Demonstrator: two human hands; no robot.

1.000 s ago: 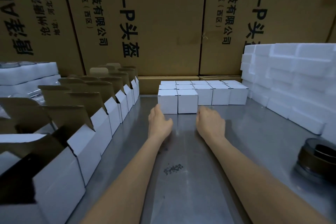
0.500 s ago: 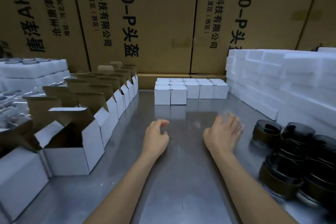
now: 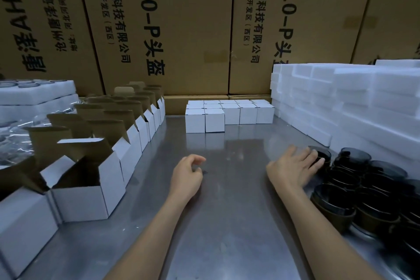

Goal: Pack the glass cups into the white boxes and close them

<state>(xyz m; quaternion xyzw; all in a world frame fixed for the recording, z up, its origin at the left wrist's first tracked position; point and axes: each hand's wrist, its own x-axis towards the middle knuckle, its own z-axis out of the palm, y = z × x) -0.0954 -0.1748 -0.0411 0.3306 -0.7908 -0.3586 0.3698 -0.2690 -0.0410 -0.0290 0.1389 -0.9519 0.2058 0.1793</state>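
Head view: right hand point(image 3: 293, 169) fingers spread on upright dark glass cup point(image 3: 321, 154); left hand point(image 3: 187, 176) loosely curled, empty.

**A packing station in a warehouse**

Tall printed cartons point(image 3: 181, 29) wall in a steel table point(image 3: 227, 223) — on it, open white boxes point(image 3: 91, 184) line the left, closed ones point(image 3: 227, 113) the back, foam blocks point(image 3: 341, 102) the right.

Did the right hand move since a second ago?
Yes. The right hand has pulled back from the closed boxes and swung right, and its fingers now touch a dark glass cup.
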